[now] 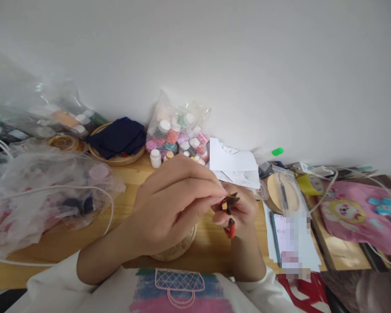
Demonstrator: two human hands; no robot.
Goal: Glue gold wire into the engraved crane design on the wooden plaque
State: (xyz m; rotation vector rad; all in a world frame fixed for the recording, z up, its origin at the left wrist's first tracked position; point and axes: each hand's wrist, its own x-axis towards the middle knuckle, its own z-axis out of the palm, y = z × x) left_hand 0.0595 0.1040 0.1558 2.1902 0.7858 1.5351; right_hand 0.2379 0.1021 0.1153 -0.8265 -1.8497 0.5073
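My right hand (241,213) is wrapped round small red-handled pliers (231,228), whose dark jaws point up at chest height over the table. My left hand (179,200) is bent over from the left, its thumb and fingertips pinched together right by the jaws. A thin, yellowish bit shows between the fingertips and the jaws, too small to name. Below my left hand a round, pale wooden piece with a lined surface (177,250) lies on the table, mostly covered by the hand.
A clear bag of small lidded jars (179,130) stands by the wall. Left are a dark blue cloth (117,137) on a round tray and plastic bags (52,191) crossed by a white cable. White papers (234,161), a phone (283,239) and a pink pouch (361,213) lie right.
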